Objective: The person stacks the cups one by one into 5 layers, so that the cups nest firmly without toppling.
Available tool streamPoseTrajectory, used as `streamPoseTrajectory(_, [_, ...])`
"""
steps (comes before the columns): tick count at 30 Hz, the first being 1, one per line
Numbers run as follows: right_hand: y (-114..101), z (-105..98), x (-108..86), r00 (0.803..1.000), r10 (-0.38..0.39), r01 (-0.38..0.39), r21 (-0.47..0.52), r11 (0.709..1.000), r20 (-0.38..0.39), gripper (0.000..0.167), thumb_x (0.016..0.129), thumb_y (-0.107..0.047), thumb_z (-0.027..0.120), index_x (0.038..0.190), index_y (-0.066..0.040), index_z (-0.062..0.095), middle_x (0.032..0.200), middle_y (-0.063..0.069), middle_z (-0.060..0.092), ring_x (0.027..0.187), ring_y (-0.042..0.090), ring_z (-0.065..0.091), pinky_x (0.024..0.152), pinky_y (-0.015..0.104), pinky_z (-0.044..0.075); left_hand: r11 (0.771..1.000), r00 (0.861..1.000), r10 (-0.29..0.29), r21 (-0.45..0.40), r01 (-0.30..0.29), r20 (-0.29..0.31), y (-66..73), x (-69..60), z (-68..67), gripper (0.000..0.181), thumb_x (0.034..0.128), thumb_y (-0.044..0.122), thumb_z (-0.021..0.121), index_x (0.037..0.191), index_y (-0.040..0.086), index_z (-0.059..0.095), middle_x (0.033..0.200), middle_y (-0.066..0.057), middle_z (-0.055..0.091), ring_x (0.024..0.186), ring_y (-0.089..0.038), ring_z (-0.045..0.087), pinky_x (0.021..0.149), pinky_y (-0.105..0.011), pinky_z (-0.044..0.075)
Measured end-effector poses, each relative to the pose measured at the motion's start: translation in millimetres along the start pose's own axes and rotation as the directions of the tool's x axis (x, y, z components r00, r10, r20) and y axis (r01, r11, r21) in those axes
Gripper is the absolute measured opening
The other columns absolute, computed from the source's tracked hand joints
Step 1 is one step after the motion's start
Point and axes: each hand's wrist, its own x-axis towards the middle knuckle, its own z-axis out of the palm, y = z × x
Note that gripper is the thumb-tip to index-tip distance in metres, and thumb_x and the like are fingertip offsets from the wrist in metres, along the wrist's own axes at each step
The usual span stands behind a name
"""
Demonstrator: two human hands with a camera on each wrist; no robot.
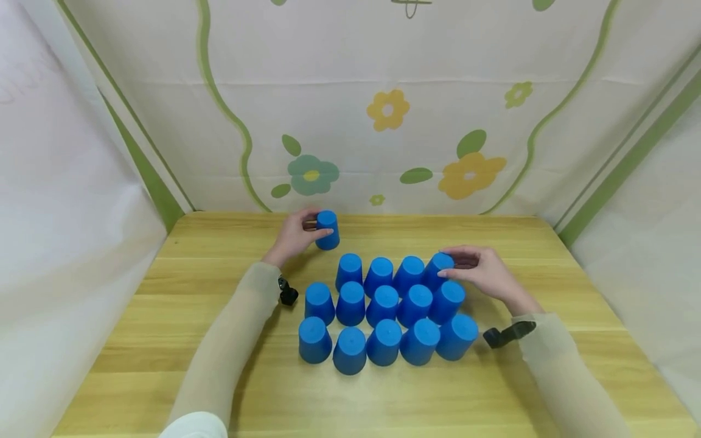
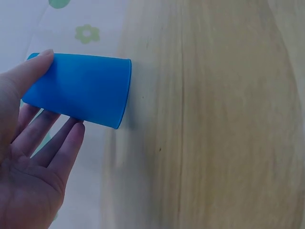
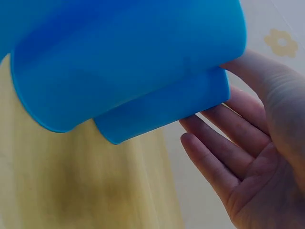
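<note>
Toward the back of the wooden table, my left hand (image 1: 294, 238) grips an upside-down blue plastic cup (image 1: 328, 236), thumb on the near side and fingers behind. In the left wrist view that cup (image 2: 81, 88) has its wide rim toward the tabletop; whether it touches is hard to tell. At the right end of the back row, my right hand (image 1: 484, 272) holds another inverted cup (image 1: 435, 267) between thumb and fingers. A nearer cup (image 3: 143, 57) partly hides this held cup (image 3: 167, 107) in the right wrist view.
Several more inverted blue cups stand close together in three rows, including a front-row cup (image 1: 350, 353) and a middle-row cup (image 1: 319, 303). A white flowered cloth (image 1: 339, 109) hangs behind the wooden table (image 1: 181, 316), with more cloth at both sides.
</note>
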Motion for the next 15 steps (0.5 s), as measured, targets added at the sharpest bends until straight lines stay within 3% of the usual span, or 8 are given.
streamPoseTrajectory(8, [-5, -9, 10.3, 0.999, -0.033, 0.033, -0.03, 0.999, -0.014, 0.053, 0.087, -0.036, 0.084, 0.127, -0.005, 0.069, 0.119, 0.013, 0.071, 0.105, 0.029, 0.07, 0.085, 0.026, 0.057, 1.0, 1.0, -0.004, -0.008, 0.004, 0.003, -0.4, -0.4, 0.1, 0.056, 0.0923, 0.029, 0.079, 0.138, 0.005, 0.057, 0.131, -0.013, 0.064, 0.118, -0.03, 0.063, 0.099, -0.044, 0.052])
streamPoseTrajectory(15, [-17, -21, 25.5, 0.995, -0.04, 0.034, -0.068, 0.997, -0.088, 0.056, 0.087, -0.041, 0.082, 0.129, -0.008, 0.069, 0.122, 0.012, 0.07, 0.106, 0.027, 0.069, 0.085, 0.026, 0.057, 1.0, 1.0, -0.001, -0.01, 0.001, -0.001, -1.4, 2.6, 2.0, 0.054, 0.092, 0.031, 0.079, 0.137, 0.007, 0.059, 0.131, -0.011, 0.064, 0.118, -0.03, 0.063, 0.099, -0.043, 0.052])
